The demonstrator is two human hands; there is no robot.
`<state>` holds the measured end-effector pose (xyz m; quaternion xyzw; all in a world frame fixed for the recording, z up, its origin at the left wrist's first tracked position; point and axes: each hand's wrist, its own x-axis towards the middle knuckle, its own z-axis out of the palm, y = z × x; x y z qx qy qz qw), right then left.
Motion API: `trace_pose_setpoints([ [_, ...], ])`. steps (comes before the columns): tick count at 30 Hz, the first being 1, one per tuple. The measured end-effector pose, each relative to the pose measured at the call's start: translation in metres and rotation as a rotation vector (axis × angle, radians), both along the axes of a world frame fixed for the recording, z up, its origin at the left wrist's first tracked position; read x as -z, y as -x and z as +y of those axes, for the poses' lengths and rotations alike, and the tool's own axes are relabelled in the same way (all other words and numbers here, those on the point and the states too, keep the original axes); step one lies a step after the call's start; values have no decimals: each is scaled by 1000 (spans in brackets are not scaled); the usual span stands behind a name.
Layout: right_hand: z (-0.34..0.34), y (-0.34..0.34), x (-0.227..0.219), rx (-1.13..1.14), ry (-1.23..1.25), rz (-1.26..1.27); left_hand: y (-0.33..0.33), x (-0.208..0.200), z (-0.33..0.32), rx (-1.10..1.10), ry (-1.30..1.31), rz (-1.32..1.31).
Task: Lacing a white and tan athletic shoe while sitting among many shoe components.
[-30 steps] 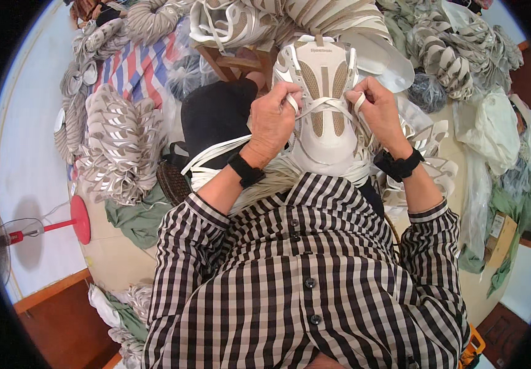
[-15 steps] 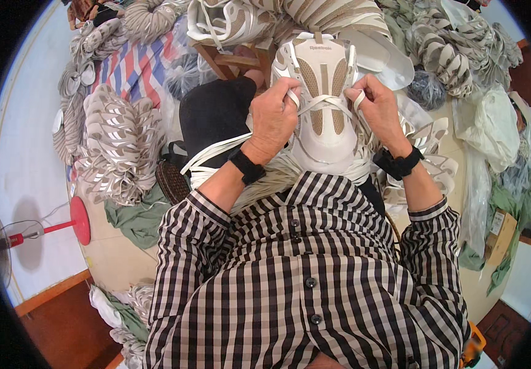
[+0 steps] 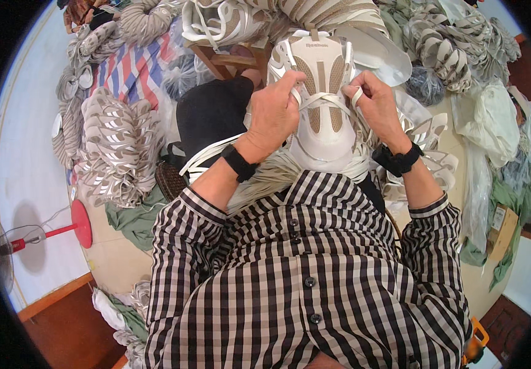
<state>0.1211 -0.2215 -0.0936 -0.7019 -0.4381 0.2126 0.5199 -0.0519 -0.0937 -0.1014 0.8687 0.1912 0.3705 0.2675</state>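
A white and tan shoe upper lies in front of me with its toe toward my body. A flat white shoelace crosses over its tongue. On the left side, my left hand is closed on one end of the lace, its fingers at the upper's edge. My right hand pinches the other end, which loops around a finger on the right side. A bundle of loose pale laces lies under the toe and over my lap.
Stacked shoe uppers lie at the left, with more uppers at the far right. A wooden stool stands ahead, bearing a laced upper. A red-based fan is at the left, a cardboard box at the right.
My left hand has shifted slightly up and right, its index finger now extending over the upper's edge. My right hand stays nearly in place, still on the lace.
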Motion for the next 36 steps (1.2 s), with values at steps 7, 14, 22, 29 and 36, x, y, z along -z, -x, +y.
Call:
trace_pose_setpoints([
  [7, -1, -2, 1, -16, 13, -8, -4, 4, 2, 98, -98, -57],
  [14, 0, -2, 0, -45, 1, -116, 1, -3, 13, 144, 190, 83],
  [22, -35, -43, -37, -354, 187, -460, 18, -18, 54, 284, -309, 86],
  [29, -120, -56, -171, -371, 455, -902, 1, -39, 57, 384, -484, 207],
  [36, -134, -14, -231, -295, 363, -747, 9, -39, 63, 382, -562, 327],
])
